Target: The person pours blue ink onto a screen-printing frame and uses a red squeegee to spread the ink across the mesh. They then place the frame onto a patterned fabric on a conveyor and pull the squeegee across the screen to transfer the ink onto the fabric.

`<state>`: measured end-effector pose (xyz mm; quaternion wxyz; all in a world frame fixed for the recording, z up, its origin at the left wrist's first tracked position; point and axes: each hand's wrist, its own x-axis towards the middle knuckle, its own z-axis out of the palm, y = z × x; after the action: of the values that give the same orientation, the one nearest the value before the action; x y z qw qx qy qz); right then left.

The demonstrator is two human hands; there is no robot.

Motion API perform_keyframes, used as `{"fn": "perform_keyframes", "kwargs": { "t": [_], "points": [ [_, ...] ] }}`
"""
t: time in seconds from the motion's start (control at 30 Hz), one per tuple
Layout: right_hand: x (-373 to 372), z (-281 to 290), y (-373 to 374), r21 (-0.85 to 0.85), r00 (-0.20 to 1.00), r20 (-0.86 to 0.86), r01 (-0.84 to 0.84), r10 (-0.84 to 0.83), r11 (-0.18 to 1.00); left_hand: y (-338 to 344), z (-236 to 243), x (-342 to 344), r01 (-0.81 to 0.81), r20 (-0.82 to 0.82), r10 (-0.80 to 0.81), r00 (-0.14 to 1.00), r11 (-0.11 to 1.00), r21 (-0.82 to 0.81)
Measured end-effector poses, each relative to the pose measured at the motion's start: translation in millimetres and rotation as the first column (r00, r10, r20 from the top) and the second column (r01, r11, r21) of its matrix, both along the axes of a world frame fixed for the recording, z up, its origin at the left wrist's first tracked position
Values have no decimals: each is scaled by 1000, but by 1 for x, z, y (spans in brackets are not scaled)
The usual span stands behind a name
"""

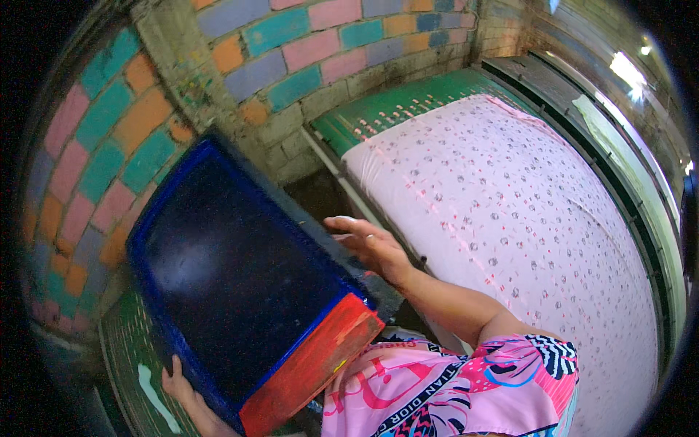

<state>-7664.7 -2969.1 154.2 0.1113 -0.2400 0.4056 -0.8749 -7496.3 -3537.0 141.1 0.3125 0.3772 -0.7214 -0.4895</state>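
Observation:
A large framed printing screen (226,240) lies tilted in front of me. It has a dark, glossy middle, a blue border and a red-painted strip (313,364) at the end nearest my body. My left hand (178,384) is at its lower left edge, fingers apart and at least one against the blue border; part of the hand is hard to make out. Beside the screen's right edge, my right hand (373,246) is raised with fingers stretched out and a ring on one finger. Nothing shows in its grasp.
On the right, pale pink fabric (495,182) with small dark and red prints covers a long green table (429,93). Another green surface (131,364) with a pale streak is at lower left. A painted brick wall (291,51) stands behind; a dark rail runs along the far right.

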Motion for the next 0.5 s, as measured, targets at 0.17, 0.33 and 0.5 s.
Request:
{"fn": "perform_keyframes", "kwargs": {
  "t": [0.17, 0.33, 0.5],
  "points": [
    [-58, -5, 95, -19, 931, -34, 362, -363, 932, 93, 15, -208, 80, 38, -80, 996, 997, 17],
    [-104, 0, 145, -49, 796, -77, 598, -600, 800, 169, 59, -380, 433, 15, -439, 898, 891, 134],
    [-157, 15, 168, -38, 644, -179, 751, -743, 660, 209, 30, -557, 654, -171, -632, 756, 726, 211]
  ]
}}
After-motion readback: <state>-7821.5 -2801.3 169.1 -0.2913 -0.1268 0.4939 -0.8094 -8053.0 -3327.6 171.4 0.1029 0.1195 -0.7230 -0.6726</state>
